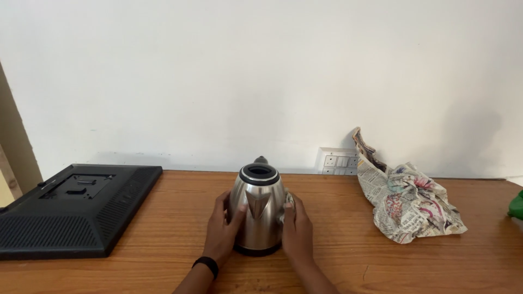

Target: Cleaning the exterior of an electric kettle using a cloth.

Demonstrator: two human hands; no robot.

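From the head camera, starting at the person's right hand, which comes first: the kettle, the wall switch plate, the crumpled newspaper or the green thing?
From the right hand:
1. Steel kettle, touching, on its left.
2. Wall switch plate, behind, to the right.
3. Crumpled newspaper, right.
4. Green thing, far right edge.

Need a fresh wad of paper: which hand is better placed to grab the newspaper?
Probably the right hand. It is on the kettle's right side, and the crumpled newspaper lies farther right; the left hand would have to cross over the kettle.

Lidless steel kettle (pixel 257 209) (spout toward the camera), upright on the wooden table, black base and rim.
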